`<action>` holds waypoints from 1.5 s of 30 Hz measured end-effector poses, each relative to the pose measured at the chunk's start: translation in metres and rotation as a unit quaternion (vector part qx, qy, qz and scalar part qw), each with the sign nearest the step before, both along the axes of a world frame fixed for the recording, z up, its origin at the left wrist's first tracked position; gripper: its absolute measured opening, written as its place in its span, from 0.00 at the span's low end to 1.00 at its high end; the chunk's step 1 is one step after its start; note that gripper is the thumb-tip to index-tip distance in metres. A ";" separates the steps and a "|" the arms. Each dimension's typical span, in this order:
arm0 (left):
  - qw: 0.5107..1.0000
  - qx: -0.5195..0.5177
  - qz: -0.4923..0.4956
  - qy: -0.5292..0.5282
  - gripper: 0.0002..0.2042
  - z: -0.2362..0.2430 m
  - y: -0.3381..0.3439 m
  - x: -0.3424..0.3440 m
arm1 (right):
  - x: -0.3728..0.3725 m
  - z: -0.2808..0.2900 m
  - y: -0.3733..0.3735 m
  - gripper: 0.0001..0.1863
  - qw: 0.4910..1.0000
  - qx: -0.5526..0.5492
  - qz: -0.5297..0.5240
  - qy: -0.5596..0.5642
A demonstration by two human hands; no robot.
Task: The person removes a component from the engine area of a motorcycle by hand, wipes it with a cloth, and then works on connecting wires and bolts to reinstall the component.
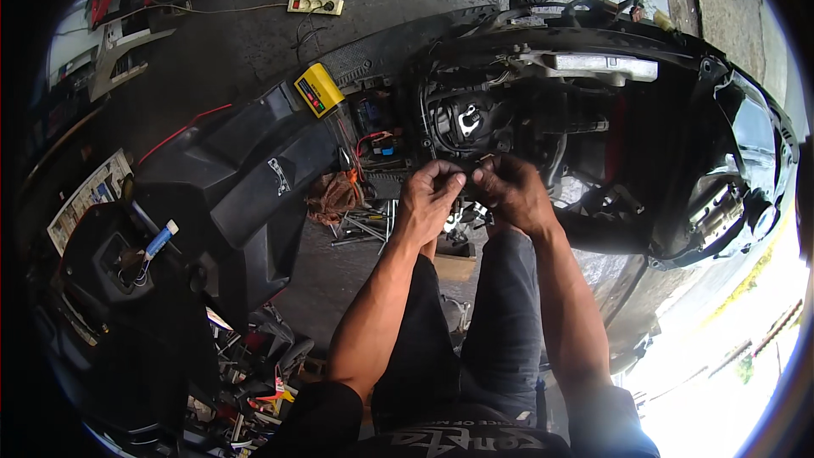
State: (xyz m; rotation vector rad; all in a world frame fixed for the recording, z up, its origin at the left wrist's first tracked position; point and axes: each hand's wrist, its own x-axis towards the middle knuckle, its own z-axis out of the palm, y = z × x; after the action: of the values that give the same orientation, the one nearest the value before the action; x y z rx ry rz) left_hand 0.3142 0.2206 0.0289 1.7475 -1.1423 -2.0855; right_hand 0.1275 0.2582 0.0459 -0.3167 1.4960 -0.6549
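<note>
By the near edge of the scooter [585, 126], my left hand [434, 193] and right hand [515, 192] bunch fingertips; what's pinched, I can't tell

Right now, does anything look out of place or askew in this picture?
Mildly: metal tools lie crisscrossed in a loose heap beside a crumpled brown bundle, left of the left hand, looking unsorted. No clear spill shows.

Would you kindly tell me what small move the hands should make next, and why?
I would probably tilt the right hand back slightly while the left hand holds steady. The fingertips of both hands come close together in front of the opened black vehicle body, and whatever may lie between them is too hidden to make out, so a clearer view seems worth having.
</note>
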 end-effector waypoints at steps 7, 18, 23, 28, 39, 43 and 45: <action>0.949 -0.224 0.001 -0.221 0.07 -0.013 -0.023 -0.017 | 0.021 -0.064 -0.034 0.18 0.934 -0.017 0.063 0.351; 0.906 -0.173 -0.217 -0.320 0.09 -0.042 -0.066 -0.073 | -0.005 -0.069 -0.024 0.20 0.959 -0.043 -0.057 0.275; 0.880 -0.164 -0.257 -0.364 0.10 -0.065 -0.065 -0.080 | -0.008 -0.058 -0.010 0.19 0.962 -0.061 -0.080 0.255; 0.870 -0.150 -0.283 -0.376 0.11 -0.070 -0.070 -0.082 | -0.011 -0.059 -0.009 0.19 0.969 -0.067 -0.100 0.216; 0.835 -0.157 -0.342 -0.401 0.13 -0.073 -0.072 -0.086 | -0.013 -0.061 -0.011 0.19 0.974 -0.041 -0.112 0.192; 0.834 -0.186 -0.354 -0.381 0.12 -0.070 -0.078 -0.083 | -0.013 -0.059 -0.011 0.19 0.973 -0.054 -0.122 0.187; 0.834 -0.248 -0.346 -0.350 0.10 -0.068 -0.077 -0.081 | -0.013 -0.059 -0.011 0.20 0.972 -0.059 -0.130 0.187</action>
State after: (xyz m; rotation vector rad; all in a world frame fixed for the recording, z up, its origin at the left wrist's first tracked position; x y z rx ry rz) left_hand 0.2330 0.1436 -0.0394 2.0267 -2.5587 -1.1100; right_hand 0.1145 0.2473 -0.0135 -0.3527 1.8822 -0.9327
